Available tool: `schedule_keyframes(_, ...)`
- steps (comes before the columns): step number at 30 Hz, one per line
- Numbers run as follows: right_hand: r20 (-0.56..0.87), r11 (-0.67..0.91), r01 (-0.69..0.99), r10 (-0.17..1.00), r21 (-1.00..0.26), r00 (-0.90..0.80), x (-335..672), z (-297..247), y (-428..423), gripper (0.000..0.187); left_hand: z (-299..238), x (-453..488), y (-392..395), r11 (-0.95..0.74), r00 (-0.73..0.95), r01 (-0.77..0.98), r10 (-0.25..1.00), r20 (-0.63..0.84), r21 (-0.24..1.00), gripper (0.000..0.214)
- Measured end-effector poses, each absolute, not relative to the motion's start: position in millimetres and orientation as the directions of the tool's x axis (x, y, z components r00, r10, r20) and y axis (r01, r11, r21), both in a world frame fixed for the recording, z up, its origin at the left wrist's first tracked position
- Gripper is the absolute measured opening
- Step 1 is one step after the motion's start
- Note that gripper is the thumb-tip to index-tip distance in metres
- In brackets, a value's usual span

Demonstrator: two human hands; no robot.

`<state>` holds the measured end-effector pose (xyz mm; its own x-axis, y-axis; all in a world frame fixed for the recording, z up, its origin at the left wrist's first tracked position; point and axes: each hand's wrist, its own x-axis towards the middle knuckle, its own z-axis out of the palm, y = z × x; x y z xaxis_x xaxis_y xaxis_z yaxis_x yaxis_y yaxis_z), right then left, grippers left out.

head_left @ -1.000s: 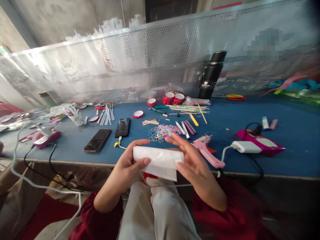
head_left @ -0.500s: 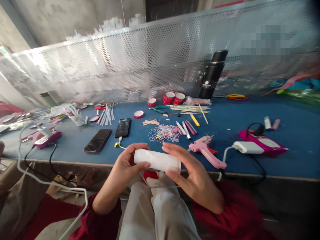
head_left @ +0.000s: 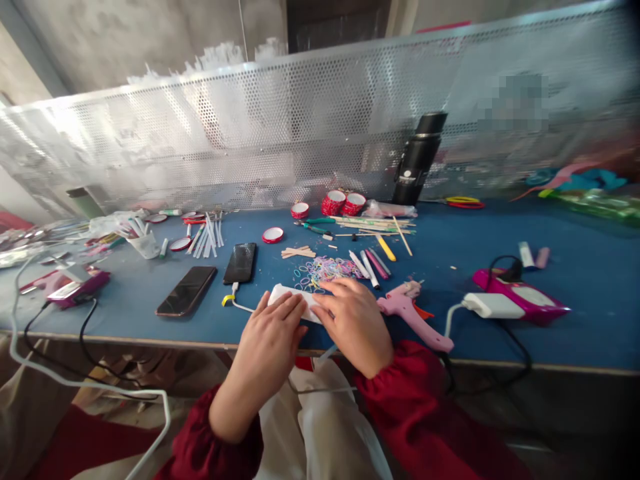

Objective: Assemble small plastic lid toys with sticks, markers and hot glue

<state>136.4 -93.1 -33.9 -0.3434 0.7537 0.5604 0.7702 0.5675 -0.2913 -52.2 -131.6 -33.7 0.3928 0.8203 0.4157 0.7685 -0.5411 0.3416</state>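
Both your left hand (head_left: 273, 333) and right hand (head_left: 353, 320) lie fingers-out, close together, over the white rolled sheet (head_left: 278, 292), just lowered from mid-air to the blue tabletop (head_left: 430, 253), small elastic bands (head_left: 330, 268) at its one o'clock; a surface, not your grip, now appears to bear it.

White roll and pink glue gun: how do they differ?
The white roll is partly covered by the left hand and right hand; the pink glue gun shows nearly whole. The roll is white; the glue gun is pink, with an angled handle. Both appear to rest on the blue table.
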Motion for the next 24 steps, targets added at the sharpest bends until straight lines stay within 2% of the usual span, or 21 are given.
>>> schedule_keyframes(3, 0.63, 0.554, 0.803, 0.71, -0.222, -0.315, 142, -33, -106, 0.019, -35, -49, -132, -0.52, 0.395, 0.795, 0.835, 0.383, 0.312, 0.041)
schedule_keyframes(6, 0.702, 0.613, 0.756, 0.642, -0.23, -0.307, 146, -40, -135, 0.02, -27, -47, -131, -0.511, 0.388, 0.801, 0.84, 0.38, 0.311, 0.04)
schedule_keyframes(10, 0.776, 0.682, 0.692, 0.561, -0.237, -0.287, 149, -59, -174, 0.028, -25, -39, -129, -0.516, 0.355, 0.806, 0.814, 0.46, 0.291, 0.045)
schedule_keyframes(15, 0.81, 0.703, 0.683, 0.509, -0.196, -0.291, 160, -76, -184, 0.032, -55, -35, -126, -0.594, 0.458, 0.79, 0.736, 0.498, 0.152, 0.067)
schedule_keyframes(19, 0.84, 0.693, 0.701, 0.472, -0.167, -0.267, 169, -74, -178, 0.028, -66, -39, -123, -0.578, 0.495, 0.815, 0.73, 0.471, 0.039, 0.072)
schedule_keyframes(24, 0.861, 0.7, 0.701, 0.434, -0.138, -0.265, 174, -62, -177, 0.029, -37, -33, -128, -0.558, 0.442, 0.824, 0.74, 0.507, 0.096, 0.069)
